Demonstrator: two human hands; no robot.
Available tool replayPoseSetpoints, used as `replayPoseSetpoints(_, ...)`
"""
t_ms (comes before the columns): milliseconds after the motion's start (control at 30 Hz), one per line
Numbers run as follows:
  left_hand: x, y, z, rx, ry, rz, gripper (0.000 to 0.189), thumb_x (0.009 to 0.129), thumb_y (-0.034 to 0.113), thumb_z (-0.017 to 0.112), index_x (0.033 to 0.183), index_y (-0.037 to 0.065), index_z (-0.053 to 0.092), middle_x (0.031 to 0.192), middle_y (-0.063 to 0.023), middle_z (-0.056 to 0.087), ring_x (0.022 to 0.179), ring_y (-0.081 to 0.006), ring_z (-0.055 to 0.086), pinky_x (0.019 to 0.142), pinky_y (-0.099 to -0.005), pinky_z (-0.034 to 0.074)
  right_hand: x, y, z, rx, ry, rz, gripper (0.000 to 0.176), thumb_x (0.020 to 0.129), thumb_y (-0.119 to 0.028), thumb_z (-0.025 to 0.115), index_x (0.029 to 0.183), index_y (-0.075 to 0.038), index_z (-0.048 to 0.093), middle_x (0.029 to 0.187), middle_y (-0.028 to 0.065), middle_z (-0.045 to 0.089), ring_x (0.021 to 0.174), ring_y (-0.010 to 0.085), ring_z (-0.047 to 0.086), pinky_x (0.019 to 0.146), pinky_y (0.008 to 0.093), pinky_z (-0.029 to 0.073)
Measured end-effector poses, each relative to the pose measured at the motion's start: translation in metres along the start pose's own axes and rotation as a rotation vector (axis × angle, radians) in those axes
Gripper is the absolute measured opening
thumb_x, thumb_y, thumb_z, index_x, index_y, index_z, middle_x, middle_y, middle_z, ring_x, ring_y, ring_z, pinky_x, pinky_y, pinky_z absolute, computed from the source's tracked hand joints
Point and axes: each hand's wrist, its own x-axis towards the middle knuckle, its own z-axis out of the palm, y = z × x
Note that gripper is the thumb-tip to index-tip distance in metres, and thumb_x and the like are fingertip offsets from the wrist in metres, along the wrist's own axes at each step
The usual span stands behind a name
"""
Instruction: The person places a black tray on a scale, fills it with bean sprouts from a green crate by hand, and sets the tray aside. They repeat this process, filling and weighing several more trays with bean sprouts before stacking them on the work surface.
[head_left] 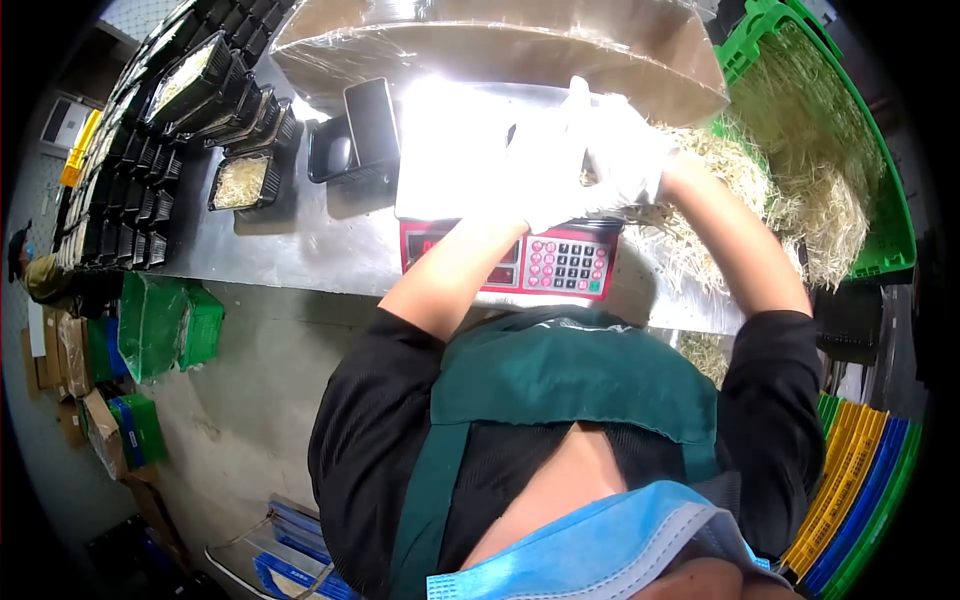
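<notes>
White gloves are worn on the left hand [548,170] and the right hand [628,150], which are brought close together over the digital scale [565,265]. Pale sprout strands are glimpsed just beneath the grip, but whether the fingers are closed on them cannot be told through the glare and overlap. The loose shredded sprouts [735,175] are heaped just right of the grip, and more are spilled from the green plastic crate [885,262] beyond, apparently so that they lie within short reach of the right hand. The keypad is turned towards the body, presumably so that it can be read and pressed below the wrists. Left of the grip, a filled black plastic punnet [243,182] is set near stacked ones, well apart from the heap, probably to leave room around the scale. Beyond the fingertips, a film-wrapped cardboard box [500,50] is placed.
</notes>
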Motion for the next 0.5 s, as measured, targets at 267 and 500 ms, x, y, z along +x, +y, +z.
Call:
replayPoseSetpoints(267,0.013,-0.004,0.014,0.03,-0.21,0.024,0.071,0.074,0.052,0.064,0.121,0.0,0.051,0.111,-0.0177,0.059,0.102,-0.0308,0.057,0.087,-0.0419,0.046,-0.052,0.021,-0.019,0.05,-0.203,0.404,0.098,0.06,-0.024,0.074,0.142,-0.004,0.024,0.103,0.0238,0.058,0.095,0.0344,0.059,0.088,0.0441,0.045)
replayPoseSetpoints(500,0.005,-0.021,0.028,0.184,-0.052,0.123,0.051,0.079,0.041,0.062,0.109,0.001,0.057,0.091,-0.0139,0.062,0.081,-0.0266,0.061,0.074,-0.037,0.049,-0.065,0.033,0.02,0.051,0.193,0.201,0.093,0.068,-0.031,0.073,0.141,-0.002,0.023,0.109,0.0298,0.054,0.098,0.0403,0.057,0.085,0.0415,0.047)
